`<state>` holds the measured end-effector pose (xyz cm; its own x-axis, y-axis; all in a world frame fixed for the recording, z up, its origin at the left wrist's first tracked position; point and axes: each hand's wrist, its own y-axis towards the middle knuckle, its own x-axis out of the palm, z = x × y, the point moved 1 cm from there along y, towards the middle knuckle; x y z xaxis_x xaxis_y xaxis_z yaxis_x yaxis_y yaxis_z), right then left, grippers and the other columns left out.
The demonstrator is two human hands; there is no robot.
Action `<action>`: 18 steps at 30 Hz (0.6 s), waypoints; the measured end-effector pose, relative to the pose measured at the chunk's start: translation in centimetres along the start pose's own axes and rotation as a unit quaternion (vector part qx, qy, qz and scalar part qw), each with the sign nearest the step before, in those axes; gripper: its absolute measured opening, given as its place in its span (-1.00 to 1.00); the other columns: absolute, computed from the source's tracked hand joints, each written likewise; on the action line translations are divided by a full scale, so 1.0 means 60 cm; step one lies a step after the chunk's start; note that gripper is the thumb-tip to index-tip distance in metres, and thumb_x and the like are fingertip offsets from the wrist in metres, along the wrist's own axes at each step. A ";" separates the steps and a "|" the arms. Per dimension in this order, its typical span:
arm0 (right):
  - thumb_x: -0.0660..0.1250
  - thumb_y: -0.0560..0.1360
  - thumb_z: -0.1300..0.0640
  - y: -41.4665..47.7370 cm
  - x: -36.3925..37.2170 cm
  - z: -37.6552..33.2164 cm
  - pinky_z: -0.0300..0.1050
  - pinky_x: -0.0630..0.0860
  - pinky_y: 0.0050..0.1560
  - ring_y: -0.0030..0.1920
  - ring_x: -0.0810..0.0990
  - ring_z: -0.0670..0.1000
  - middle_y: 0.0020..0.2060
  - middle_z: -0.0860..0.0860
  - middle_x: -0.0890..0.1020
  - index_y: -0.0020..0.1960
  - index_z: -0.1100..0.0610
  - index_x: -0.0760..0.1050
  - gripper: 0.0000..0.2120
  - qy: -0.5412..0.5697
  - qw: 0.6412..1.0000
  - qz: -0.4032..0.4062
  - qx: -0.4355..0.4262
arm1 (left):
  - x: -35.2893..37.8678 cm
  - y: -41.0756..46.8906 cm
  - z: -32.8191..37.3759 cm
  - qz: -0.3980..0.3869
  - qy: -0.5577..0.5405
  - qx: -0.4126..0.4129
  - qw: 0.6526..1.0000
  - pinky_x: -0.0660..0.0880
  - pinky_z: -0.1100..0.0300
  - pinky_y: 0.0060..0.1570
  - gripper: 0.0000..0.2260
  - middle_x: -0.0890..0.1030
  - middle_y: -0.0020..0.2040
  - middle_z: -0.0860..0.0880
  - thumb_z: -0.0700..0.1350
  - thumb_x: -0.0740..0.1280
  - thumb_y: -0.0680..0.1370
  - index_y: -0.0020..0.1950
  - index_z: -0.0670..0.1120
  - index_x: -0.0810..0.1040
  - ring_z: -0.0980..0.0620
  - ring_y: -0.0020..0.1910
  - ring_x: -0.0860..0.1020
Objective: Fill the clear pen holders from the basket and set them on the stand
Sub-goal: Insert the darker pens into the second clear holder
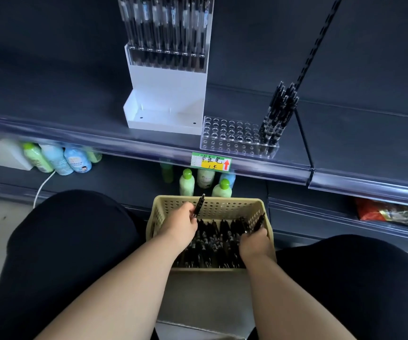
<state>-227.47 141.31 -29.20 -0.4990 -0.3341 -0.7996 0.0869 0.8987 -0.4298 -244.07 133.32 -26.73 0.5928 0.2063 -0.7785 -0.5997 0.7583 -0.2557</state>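
Note:
A beige perforated basket (225, 204) sits between my knees, full of black pens (212, 239). My left hand (181, 225) is inside it and grips one black pen (199, 204) upright. My right hand (254, 244) at the basket's right side grips another black pen (259, 223). On the shelf above, a clear pen holder (232, 137) with rows of holes has several pens standing at its right end (280, 111). Left of it stands a white stand (168, 94) with a filled clear holder (166, 28) on its upper step; its lower tray is bare.
The dark shelf (63, 106) has a clear front rail with a green and yellow price tag (211, 162). Green and blue bottles (58, 158) stand on the lower shelf behind the basket. A red packet (392, 214) lies at lower right. My knees flank the basket.

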 end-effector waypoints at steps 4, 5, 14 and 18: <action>0.18 0.53 0.11 -0.009 0.003 0.006 -0.03 0.42 0.07 0.16 0.49 0.22 0.16 0.20 0.51 0.19 0.22 0.36 -0.72 -0.001 0.998 -0.046 0.037 | 0.004 -0.009 0.007 -0.001 0.000 0.004 1.000 0.50 0.17 -0.12 -0.75 0.58 0.05 0.01 -0.11 0.24 0.56 0.23 0.00 0.43 0.02 -0.15 0.54; 0.18 0.53 0.14 -0.011 0.003 0.006 -0.01 0.43 0.15 0.21 0.47 0.23 0.22 0.22 0.48 0.26 0.27 0.34 -0.66 -0.005 0.997 -0.058 0.051 | 0.006 -0.012 0.009 -0.005 -0.002 0.002 1.000 0.52 0.12 -0.04 -0.76 0.59 0.06 0.01 -0.10 0.24 0.56 0.23 0.01 0.43 0.00 -0.11 0.55; 0.10 0.57 0.05 -0.022 -0.009 -0.019 -0.10 0.34 -0.11 0.05 0.54 0.19 0.04 0.13 0.58 0.12 0.14 0.38 -0.79 -0.010 0.999 -0.019 -0.046 | 0.011 -0.016 0.016 -0.013 0.008 0.013 1.000 0.52 0.11 0.01 -0.76 0.60 0.05 0.02 -0.11 0.26 0.55 0.22 0.00 0.44 -0.03 -0.04 0.56; 0.08 0.58 -0.01 -0.023 -0.012 -0.032 -0.08 0.30 -0.13 0.03 0.54 0.17 0.05 0.08 0.54 0.08 0.11 0.39 -0.77 -0.005 0.997 -0.008 -0.073 | 0.010 -0.012 0.015 -0.021 0.059 0.004 0.998 0.51 0.04 0.01 -0.83 0.59 -0.08 0.02 -0.08 0.25 0.52 0.10 0.01 0.42 -0.06 -0.11 0.55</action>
<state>-228.88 140.85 -27.24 -0.4907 -0.3506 -0.7977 -0.0480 0.9250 -0.3770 -242.78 133.43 -26.51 0.5493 0.1012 -0.8295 -0.5715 0.7697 -0.2845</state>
